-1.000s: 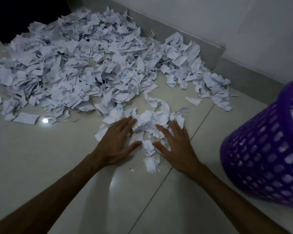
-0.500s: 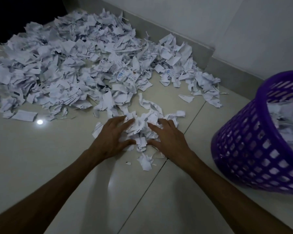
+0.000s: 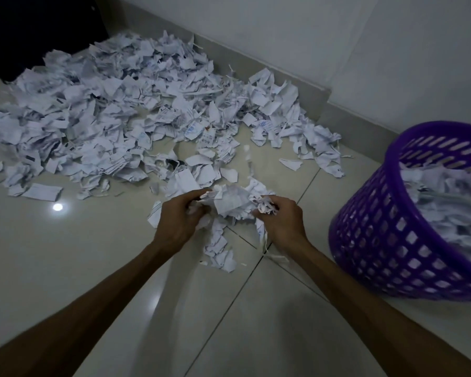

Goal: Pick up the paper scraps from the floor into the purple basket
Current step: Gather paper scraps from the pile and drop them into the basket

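Both hands have curled in since 0.5 s ago, bunching scraps that lay flat under spread fingers. L hand (image 3: 178,223) & R hand (image 3: 282,223) now grip a wad of paper scraps (image 3: 233,204) between them, prob just off the floor (image 3: 65,254). Purple basket (image 3: 392,240) stands to the right, part-filled w/ paper. Big scrap pile (image 3: 120,118) lies beyond.

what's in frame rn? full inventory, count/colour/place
scrap pile: one big heap, white, floor at left and centre along the wall
held bunch: one, white, between both hands
fallen scraps: a few, white, floor under the hands
purple basket: one, right, white scraps inside
floor: pale glossy tiles
wall: pale, behind the pile
left hand: one, grips the bunch
right hand: one, grips the bunch
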